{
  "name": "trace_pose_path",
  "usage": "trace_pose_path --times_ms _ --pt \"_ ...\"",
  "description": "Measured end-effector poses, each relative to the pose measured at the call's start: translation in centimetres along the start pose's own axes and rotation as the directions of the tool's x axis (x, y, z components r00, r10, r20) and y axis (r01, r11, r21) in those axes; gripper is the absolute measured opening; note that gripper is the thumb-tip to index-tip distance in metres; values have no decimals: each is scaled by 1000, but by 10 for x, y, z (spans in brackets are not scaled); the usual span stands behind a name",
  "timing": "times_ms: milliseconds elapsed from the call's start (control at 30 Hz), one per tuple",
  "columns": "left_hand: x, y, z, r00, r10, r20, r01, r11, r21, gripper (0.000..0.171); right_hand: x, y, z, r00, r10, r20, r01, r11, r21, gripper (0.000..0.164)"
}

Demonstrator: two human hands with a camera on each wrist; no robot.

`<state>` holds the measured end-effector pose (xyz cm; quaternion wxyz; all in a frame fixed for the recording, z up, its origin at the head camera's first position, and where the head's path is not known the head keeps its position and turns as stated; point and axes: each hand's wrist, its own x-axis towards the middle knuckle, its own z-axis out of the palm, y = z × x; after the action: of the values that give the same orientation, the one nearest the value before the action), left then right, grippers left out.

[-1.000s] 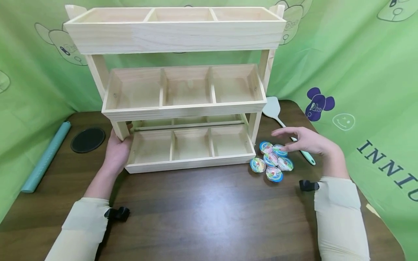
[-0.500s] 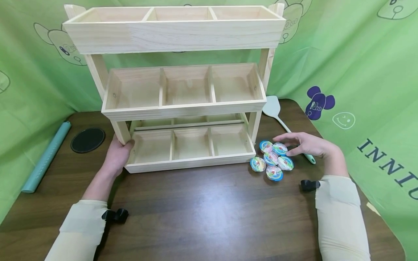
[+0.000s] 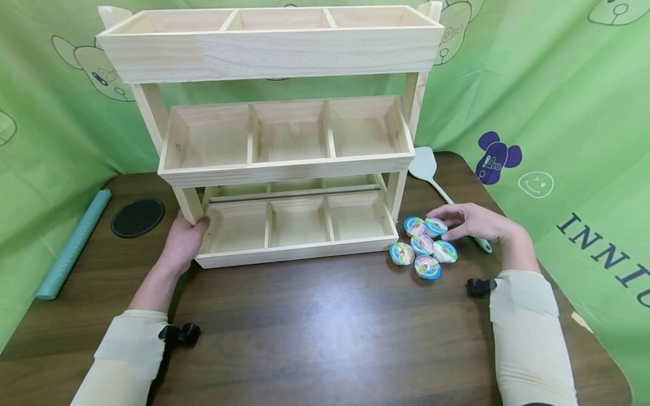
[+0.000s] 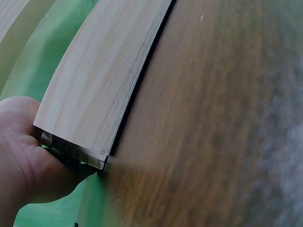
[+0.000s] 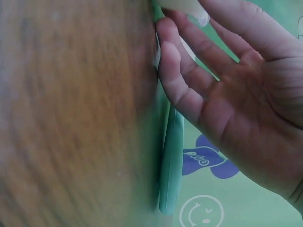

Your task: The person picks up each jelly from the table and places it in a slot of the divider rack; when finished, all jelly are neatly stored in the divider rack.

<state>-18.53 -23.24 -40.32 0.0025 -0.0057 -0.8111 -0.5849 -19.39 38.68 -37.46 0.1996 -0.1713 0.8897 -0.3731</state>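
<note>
Pale wood forms the rack (image 3: 274,57) whose left leg (image 3: 187,204) my left hand (image 3: 184,241) grips, while my right hand (image 3: 471,220) has just closed about the rear-right cup (image 3: 435,226) on the table (image 3: 325,349), so picking seems begun, with no lift evident.

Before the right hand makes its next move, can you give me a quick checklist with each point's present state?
1. Rack held steady: ok; the left hand grips it low on its left side.
2. Right hand at a cup: ok; thumb and fingers are around the back right one.
3. That cup lifted off the table: cannot tell.
4. Cup well apart from the other cups: not ok; they sit bunched together.
5. Spatula well away from the right hand: not ok; its handle runs close by.
6. Bottom tray facing up: ok.
</note>
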Motion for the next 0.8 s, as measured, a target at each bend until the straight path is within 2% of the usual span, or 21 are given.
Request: trace_pose_path --times_ms 167,533,800 --pt "0 -1 0 1000 -4 -6 4 1000 0 65 1 0 -1 999 15 -38 -17 999 -51 53" --pt "-4 1 0 997 -76 1 76 995 59 64 3 3 -1 996 40 -75 -44 997 -60 55" --pt "-1 -1 0 993 -118 2 118 992 46 64 2 5 -2 993 29 -111 -32 999 -31 55"
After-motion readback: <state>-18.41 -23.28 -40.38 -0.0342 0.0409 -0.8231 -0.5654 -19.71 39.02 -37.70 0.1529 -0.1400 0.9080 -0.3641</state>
